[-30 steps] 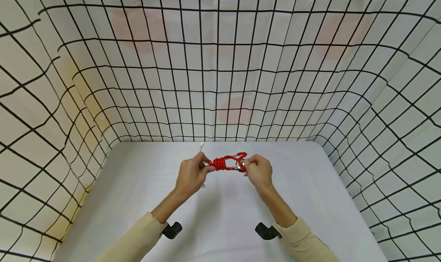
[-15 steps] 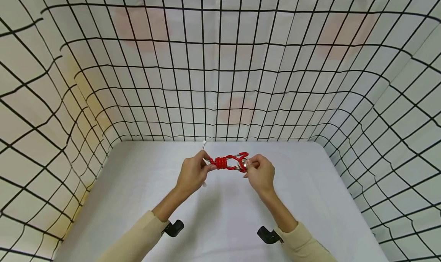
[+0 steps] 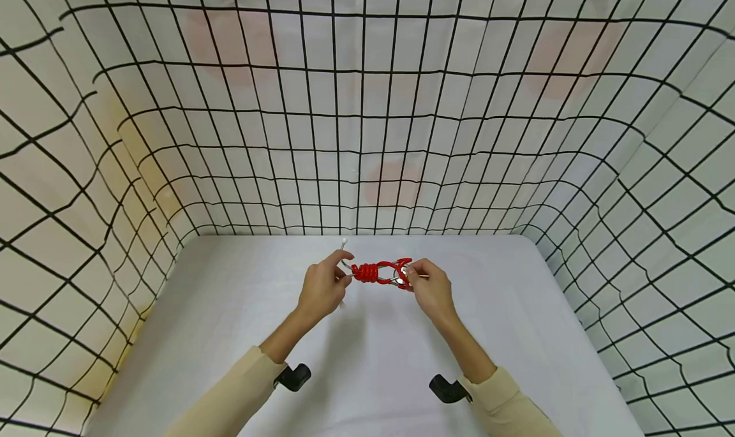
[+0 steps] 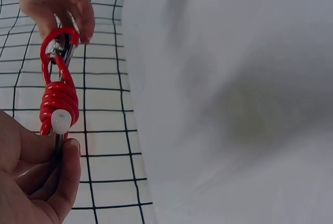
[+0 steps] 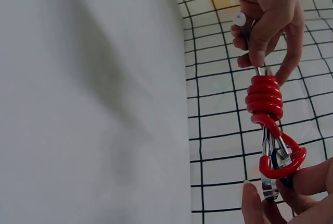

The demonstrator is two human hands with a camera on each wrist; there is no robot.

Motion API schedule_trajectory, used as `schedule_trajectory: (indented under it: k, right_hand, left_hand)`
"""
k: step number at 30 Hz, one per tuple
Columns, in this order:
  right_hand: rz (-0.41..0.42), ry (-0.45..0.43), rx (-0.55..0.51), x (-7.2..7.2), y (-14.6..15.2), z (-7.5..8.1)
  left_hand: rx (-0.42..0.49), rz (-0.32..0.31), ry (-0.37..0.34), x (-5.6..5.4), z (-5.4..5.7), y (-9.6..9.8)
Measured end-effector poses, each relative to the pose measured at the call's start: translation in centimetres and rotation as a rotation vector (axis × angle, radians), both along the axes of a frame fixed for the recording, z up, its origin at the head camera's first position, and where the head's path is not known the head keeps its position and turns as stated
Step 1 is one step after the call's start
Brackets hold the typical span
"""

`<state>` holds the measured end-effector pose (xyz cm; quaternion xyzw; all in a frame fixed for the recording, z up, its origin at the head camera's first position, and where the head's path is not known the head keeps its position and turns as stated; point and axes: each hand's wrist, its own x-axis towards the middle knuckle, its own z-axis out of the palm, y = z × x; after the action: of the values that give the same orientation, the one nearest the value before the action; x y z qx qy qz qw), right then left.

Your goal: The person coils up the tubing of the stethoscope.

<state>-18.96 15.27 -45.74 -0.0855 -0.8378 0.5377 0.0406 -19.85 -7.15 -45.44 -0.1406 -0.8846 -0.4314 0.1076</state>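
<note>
Between the two hands hangs a slim metal wire frame [image 5: 266,143] with a red cord [image 3: 365,272] wound round it in a tight stack of coils. My left hand [image 3: 323,285] holds the frame's left end, thumb and fingers about the bent wire; a white-capped tip [image 4: 61,121] sticks out there. At the other end, my right hand [image 3: 432,288] pinches a shiny metal piece [image 5: 269,186]. A red cord loop [image 5: 282,172] wraps over that end. The right fingertips partly cover the metal piece, so its full shape cannot be made out.
A white table [image 3: 241,335] lies below both hands. Black wire mesh [image 3: 362,124] stands behind it and along both sides. Each beige sleeve carries a black wrist mount [image 3: 294,377].
My left forefinger has lifted off the coils and spread from the thumb, and the left hand has shifted slightly left along the wire. The right grip stays, with the looped end tilted a little.
</note>
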Motion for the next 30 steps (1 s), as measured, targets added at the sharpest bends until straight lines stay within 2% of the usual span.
schedule_trajectory:
  k: [3, 6, 10, 16, 23, 30]
  right_hand:
    - [-0.024, -0.01, -0.053, -0.5, -0.2, -0.7]
    - [-0.048, -0.025, -0.084, -1.0, -0.5, -1.4]
    - [-0.076, -0.09, -0.117, -1.3, -0.8, -2.5]
    - [-0.077, -0.156, -0.184, -1.9, -1.2, -4.0]
    - [-0.095, -0.18, -0.135, -2.5, -1.2, -6.1]
    - [-0.101, -0.221, -0.133, -2.9, -1.1, -8.3]
  left_hand:
    - [0.016, 0.026, 0.004, -0.4, -0.4, 0.1]
    - [0.037, 0.07, -0.032, -0.9, -1.1, 0.1]
    - [0.02, 0.13, -0.105, -1.4, -2.5, 0.1]
    - [-0.01, 0.189, -0.144, -1.6, -4.7, -0.1]
    - [-0.015, 0.219, -0.209, -2.1, -7.2, 0.0]
    - [-0.019, 0.233, -0.258, -1.9, -8.9, 0.1]
